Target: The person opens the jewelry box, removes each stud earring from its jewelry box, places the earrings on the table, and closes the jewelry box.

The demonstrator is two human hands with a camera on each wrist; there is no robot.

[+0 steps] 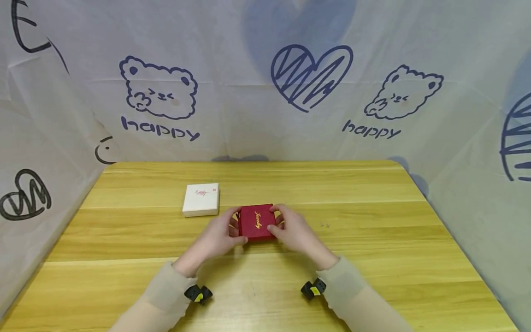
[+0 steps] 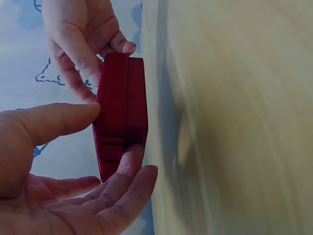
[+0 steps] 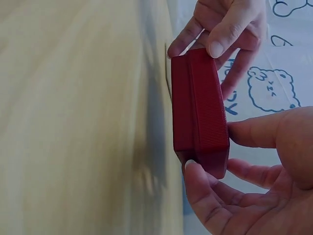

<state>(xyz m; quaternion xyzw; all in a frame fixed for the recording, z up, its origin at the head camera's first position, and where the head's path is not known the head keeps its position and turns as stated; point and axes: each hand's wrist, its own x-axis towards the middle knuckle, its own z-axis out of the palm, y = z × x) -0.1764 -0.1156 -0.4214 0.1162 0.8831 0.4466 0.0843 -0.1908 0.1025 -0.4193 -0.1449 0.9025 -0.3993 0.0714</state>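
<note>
A dark red jewelry box (image 1: 256, 222) with gold lettering on its lid is held between both hands, raised slightly off the table. The left hand (image 1: 222, 233) grips its left end, thumb on the near corner and fingers along the side and underneath. On the opposite end, the right hand (image 1: 290, 227) holds it with the thumb on top and the fingers around the edge. In the left wrist view the red box (image 2: 120, 98) shows a seam along its side, the lid down. The right wrist view shows the box's ribbed side (image 3: 208, 103).
A flat white box (image 1: 201, 200) with a small pink print lies on the wooden table (image 1: 373, 240), behind and left of the hands. A white cloth (image 1: 232, 55) with drawn bears and hearts hangs behind the table and at its sides.
</note>
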